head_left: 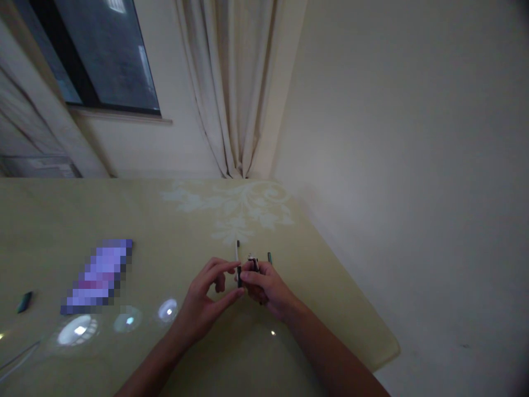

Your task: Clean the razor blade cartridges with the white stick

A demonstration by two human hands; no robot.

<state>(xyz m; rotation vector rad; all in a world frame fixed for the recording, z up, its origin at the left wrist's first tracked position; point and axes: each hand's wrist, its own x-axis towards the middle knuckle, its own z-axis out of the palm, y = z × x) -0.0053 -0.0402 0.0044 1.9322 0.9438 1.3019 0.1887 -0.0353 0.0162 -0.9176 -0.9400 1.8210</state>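
Near the middle of the table, my left hand (203, 300) pinches a small black piece (239, 277) between thumb and index finger, held upright. My right hand (268, 288) is closed round a small black-and-white object (253, 263), its thumb and fingers meeting beside the black piece. What the small object is cannot be made out. Just beyond my hands lies a thin white stick with a dark tip (237, 249). A short dark green item (270, 258) rests behind my right hand, partly hidden by it.
The pale green glossy table (330, 309) meets a wall on the right. A pixelated purple rectangular item (99, 277) lies left, with a small dark object (25, 302) farther left and a white cable (20, 358) at the lower left. Curtains (231, 82) hang behind.
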